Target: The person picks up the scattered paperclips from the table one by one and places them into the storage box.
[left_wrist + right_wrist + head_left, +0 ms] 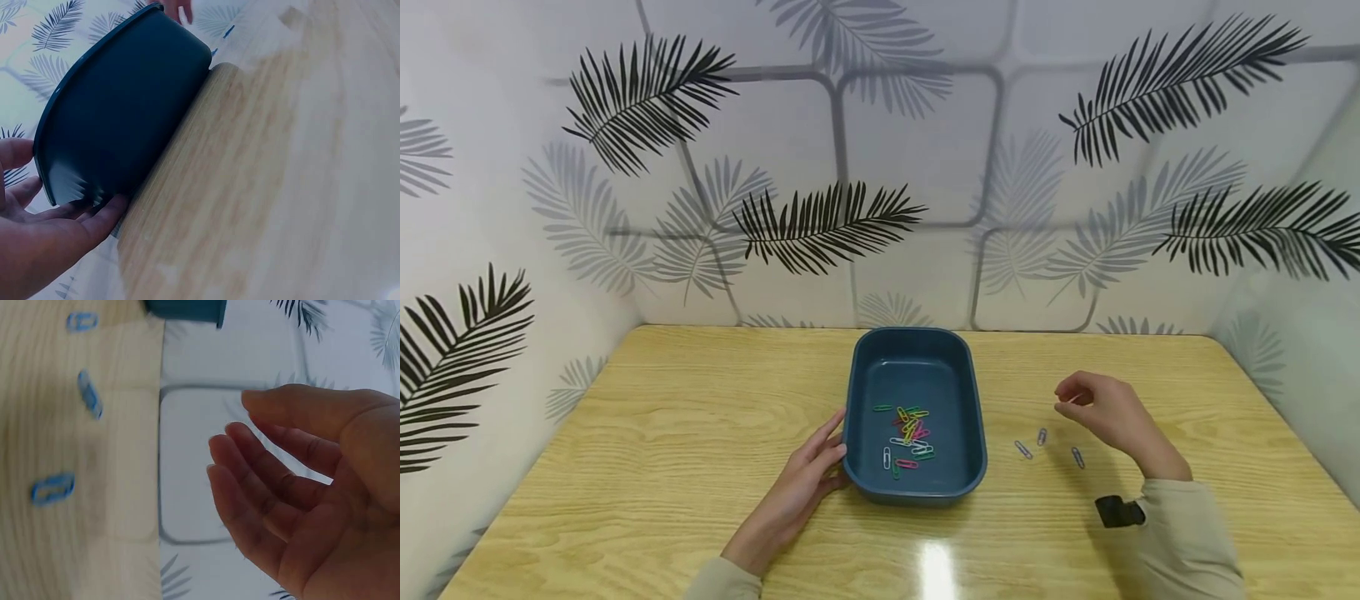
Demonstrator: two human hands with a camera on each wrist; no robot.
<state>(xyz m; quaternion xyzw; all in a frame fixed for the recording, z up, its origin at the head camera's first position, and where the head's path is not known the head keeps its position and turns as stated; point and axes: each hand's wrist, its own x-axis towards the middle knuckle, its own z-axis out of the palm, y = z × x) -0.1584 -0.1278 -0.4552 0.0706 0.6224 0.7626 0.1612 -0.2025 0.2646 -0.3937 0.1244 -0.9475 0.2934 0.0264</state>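
A dark blue tray [917,485] stands on the table, with several coloured paper clips [912,429] lying inside, mostly towards its near half. My left hand [801,483] rests against the tray's left outer side, its fingertips touching the wall and rim. In the left wrist view, the spread fingers [103,219] lie along the tray's outer wall [119,106]. To the right of the tray, three blue paper clips [1023,449] lie on the table. Above and behind them hovers my right hand [1105,408], fingers loosely bent, thumb apart and nothing held, as the right wrist view shows.
The light wood table [700,417] meets a pale wall [910,275] with a leaf pattern along its back edge. Side walls stand left and right. A black band [1120,512] sits at the right sleeve cuff.
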